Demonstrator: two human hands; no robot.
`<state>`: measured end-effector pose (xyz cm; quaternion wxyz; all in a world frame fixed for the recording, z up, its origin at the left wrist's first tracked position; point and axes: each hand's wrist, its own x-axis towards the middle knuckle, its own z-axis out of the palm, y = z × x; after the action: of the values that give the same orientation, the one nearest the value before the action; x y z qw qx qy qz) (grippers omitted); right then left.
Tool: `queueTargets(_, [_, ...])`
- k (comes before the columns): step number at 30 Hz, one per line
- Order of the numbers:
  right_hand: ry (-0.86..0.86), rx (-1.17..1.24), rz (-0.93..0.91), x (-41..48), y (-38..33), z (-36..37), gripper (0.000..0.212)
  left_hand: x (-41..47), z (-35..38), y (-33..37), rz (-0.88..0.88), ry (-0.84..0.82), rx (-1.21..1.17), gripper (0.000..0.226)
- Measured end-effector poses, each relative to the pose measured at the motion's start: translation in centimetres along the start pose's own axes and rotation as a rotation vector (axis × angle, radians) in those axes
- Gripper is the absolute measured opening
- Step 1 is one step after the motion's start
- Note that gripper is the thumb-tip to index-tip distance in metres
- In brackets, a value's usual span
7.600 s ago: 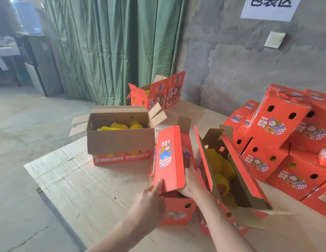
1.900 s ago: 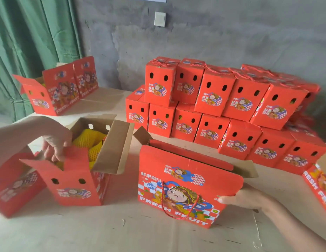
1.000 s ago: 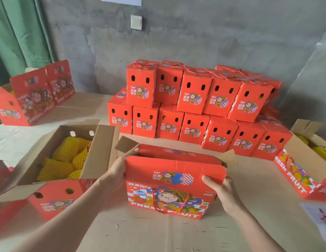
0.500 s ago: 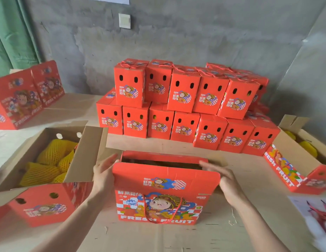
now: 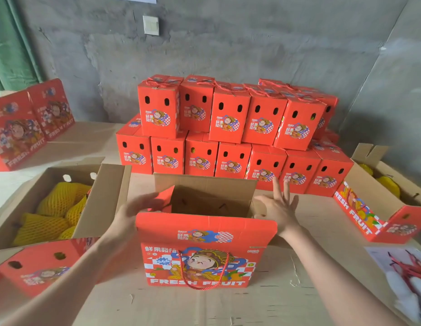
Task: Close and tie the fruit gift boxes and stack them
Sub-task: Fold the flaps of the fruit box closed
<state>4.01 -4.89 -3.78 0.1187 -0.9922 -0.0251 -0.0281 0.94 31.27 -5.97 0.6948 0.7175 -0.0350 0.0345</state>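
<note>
Two hands, fingers spread and holding nothing: my left hand and right hand flank one open gift box mid-counter; behind it I count twelve stacked boxes facing me, seven below, five above

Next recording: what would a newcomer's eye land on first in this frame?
The two-tier wall of closed red gift boxes at the back of the table dominates. In front, centre, one open gift box stands with its flaps open, left hand and right hand at its sides. At left, yellow net-wrapped fruit fills an open carton.
</note>
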Motion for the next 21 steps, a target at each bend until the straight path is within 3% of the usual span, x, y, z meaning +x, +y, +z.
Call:
queueTargets(2, [0.054, 0.026, 0.045, -0.5, 0.0, -0.5, 0.056, 1.3, -1.1, 0.7, 0.052, -0.169, 0.347, 0.058])
queueTargets(4, [0.092, 0.135, 0.111, -0.9, 0.3, -1.0, 0.065, 3.0, -1.6, 0.7, 0.118, -0.336, 0.823, 0.084])
queueTargets(6, [0.146, 0.29, 0.159, -1.5, 0.8, -1.0, 0.072, 4.0, -1.1, 0.4, 0.202, -0.406, 1.233, 0.097])
queueTargets(7, [0.178, 0.354, 0.186, -1.9, 1.1, -0.9, 0.073, 4.3, -1.0, 0.0, 0.256, -0.41, 1.301, 0.106])
queueTargets(10, [0.199, 0.514, 0.343, -2.8, 2.2, -0.5, 0.06, 4.3, -0.6, -1.2, 0.308, -0.368, 1.272, 0.09])
queueTargets(13, [0.138, 0.843, 0.412, -3.6, 2.8, 0.2, 0.02, 4.2, -0.1, -2.0, 0.234, -0.351, 1.283, 0.066])
queueTargets(14, [0.119, 0.948, 0.4, -3.9, 2.7, 0.3, 0.015, 4.2, 0.1, -2.1, 0.212, -0.351, 1.26, 0.063])
queueTargets(19, [0.127, 1.18, 0.357, -4.2, 2.0, -0.1, 0.022, 3.9, 0.7, -1.9, 0.233, -0.315, 1.073, 0.058])
queueTargets(21, [0.105, 1.514, 0.317, -4.0, 1.9, -0.4, 0.035, 3.7, 0.8, -2.2, 0.243, -0.269, 0.972, 0.056])
